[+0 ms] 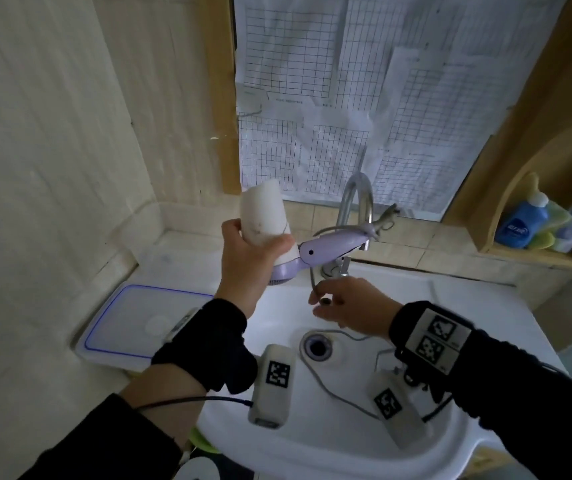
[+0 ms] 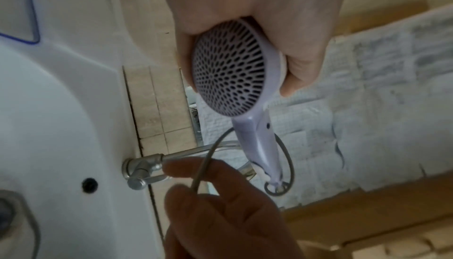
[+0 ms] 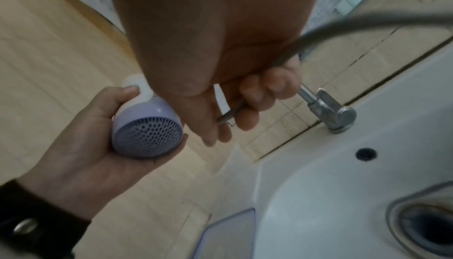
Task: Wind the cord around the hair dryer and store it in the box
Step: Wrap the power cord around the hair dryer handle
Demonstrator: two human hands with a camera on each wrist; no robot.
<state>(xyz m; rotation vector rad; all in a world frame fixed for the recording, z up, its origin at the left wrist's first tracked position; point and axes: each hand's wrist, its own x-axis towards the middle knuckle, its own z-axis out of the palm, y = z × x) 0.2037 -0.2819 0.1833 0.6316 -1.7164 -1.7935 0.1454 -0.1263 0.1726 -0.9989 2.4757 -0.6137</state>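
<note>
My left hand (image 1: 246, 258) grips the barrel of a white and lilac hair dryer (image 1: 264, 216) above the sink's back left corner, nozzle up and folding handle (image 1: 333, 245) pointing right. Its perforated rear grille (image 2: 228, 69) (image 3: 149, 137) faces both wrist cameras. The grey cord (image 1: 326, 379) leaves the handle's end, loops under it and drops to my right hand (image 1: 340, 306), which pinches it just below the handle, in front of the tap. More cord trails across the basin. A clear plastic box with a blue-rimmed lid (image 1: 135, 323), closed, sits left of the sink.
The white sink (image 1: 485, 306) fills the foreground, with its drain (image 1: 317, 346) under my right hand. A chrome tap (image 1: 354, 202) rises behind the dryer handle. Paper sheets cover the window at the back. A wooden shelf at the right holds a blue bottle (image 1: 522, 225).
</note>
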